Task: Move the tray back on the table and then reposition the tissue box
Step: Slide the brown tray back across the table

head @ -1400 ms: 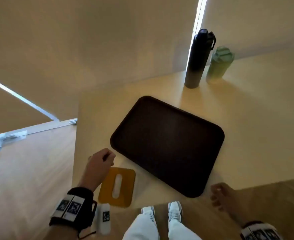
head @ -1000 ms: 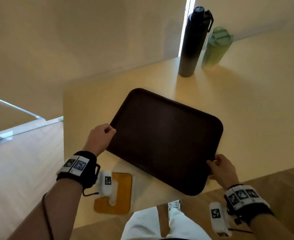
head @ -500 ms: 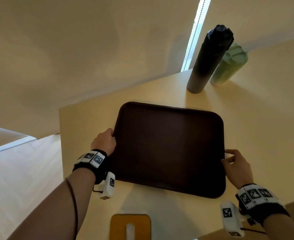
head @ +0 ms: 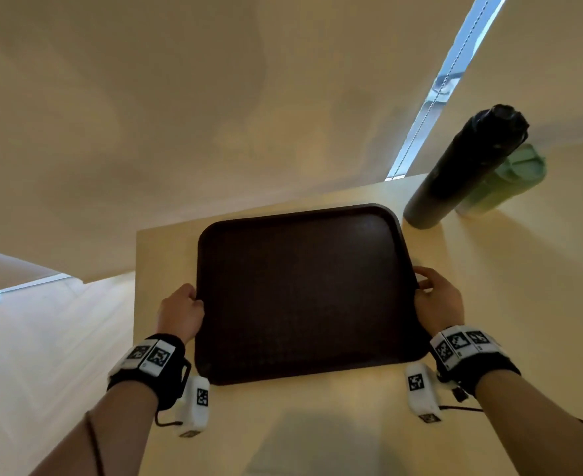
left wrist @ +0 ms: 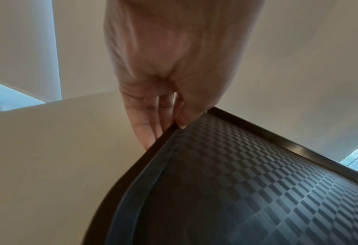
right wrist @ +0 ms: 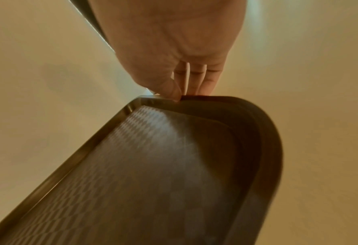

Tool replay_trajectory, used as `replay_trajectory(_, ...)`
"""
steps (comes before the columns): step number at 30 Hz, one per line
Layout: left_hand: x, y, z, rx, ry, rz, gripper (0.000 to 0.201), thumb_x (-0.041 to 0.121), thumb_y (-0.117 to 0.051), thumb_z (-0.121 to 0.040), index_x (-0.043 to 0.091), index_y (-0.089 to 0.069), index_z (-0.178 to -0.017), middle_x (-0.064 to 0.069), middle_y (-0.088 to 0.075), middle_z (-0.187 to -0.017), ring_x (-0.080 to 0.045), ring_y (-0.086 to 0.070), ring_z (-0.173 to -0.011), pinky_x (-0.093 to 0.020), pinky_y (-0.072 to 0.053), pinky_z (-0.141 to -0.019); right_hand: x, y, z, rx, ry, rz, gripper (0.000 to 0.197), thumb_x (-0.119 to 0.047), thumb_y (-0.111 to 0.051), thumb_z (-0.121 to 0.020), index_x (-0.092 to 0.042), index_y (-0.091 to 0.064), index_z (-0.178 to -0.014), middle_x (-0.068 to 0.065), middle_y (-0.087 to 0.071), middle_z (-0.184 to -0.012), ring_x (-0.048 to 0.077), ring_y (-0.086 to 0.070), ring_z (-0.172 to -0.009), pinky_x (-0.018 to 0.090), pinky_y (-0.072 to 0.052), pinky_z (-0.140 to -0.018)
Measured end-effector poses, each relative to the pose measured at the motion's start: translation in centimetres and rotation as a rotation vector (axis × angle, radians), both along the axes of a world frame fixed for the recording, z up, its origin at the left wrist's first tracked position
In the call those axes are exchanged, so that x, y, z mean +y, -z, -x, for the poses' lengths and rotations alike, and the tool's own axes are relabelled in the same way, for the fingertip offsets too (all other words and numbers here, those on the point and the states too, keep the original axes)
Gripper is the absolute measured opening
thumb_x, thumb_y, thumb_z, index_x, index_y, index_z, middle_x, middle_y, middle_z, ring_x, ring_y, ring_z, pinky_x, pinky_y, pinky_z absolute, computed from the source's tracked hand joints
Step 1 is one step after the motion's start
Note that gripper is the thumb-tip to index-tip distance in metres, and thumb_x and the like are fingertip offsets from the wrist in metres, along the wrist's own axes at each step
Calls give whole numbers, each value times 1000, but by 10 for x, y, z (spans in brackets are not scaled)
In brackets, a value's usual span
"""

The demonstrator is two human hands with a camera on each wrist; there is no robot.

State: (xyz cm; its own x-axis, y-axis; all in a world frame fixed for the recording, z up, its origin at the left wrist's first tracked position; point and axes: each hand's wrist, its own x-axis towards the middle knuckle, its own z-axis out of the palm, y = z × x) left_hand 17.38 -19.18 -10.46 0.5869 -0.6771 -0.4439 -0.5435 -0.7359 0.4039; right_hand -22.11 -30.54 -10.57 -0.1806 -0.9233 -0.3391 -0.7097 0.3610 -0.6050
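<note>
A dark brown rectangular tray [head: 304, 290] lies square on the light wooden table [head: 489, 304], its far edge close to the table's back edge. My left hand [head: 183, 307] pinches the tray's left rim [left wrist: 163, 136], thumb on top and fingers underneath. On the opposite side my right hand [head: 437, 297] pinches the right rim [right wrist: 186, 99] in the same way. The tray [left wrist: 247, 182] has a checkered surface and carries nothing. The tissue box is out of sight in every view.
A tall black bottle [head: 461, 166] and a green bottle [head: 503, 180] behind it stand at the tray's far right corner. The table's left edge [head: 136, 304] runs just beside my left hand, with wooden floor beyond. A pale blind hangs behind the table.
Both hands took hold of the tray, turned it square and slid it back toward the table's far edge. The yellow tissue box, earlier at the near left, has dropped out of view.
</note>
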Motion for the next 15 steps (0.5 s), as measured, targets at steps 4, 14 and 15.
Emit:
replay_trajectory(4, -9, 1, 4, 19, -42, 27, 14, 11, -48, -88, 3, -57, -96, -5, -52, -69, -25, -51, -63, -35, -41, -62, -25, 4, -2, 28, -18, 15, 52, -3, -49, -82, -24, -63, -127, 14, -71, -111, 33, -64, -103, 37, -48, -90)
replay_trajectory(14, -23, 6, 14, 14, -66, 66, 11, 15, -47, -89, 8, -55, -90, -7, -57, -71, -21, -52, -62, -32, -38, -55, -57, 5, -2, 69, -9, 20, 53, -5, -45, -84, -28, -61, -130, 13, -69, -119, 32, -61, -111, 39, -45, -97)
replay_trajectory(15, -24, 6, 15, 13, -63, 67, 10, 15, -47, -89, 8, -55, -90, -7, -58, -70, -21, -52, -62, -31, -36, -53, -59, 5, -1, 73, -9, 16, 53, -6, -45, -84, -28, -60, -130, 12, -68, -120, 32, -61, -111, 39, -46, -97)
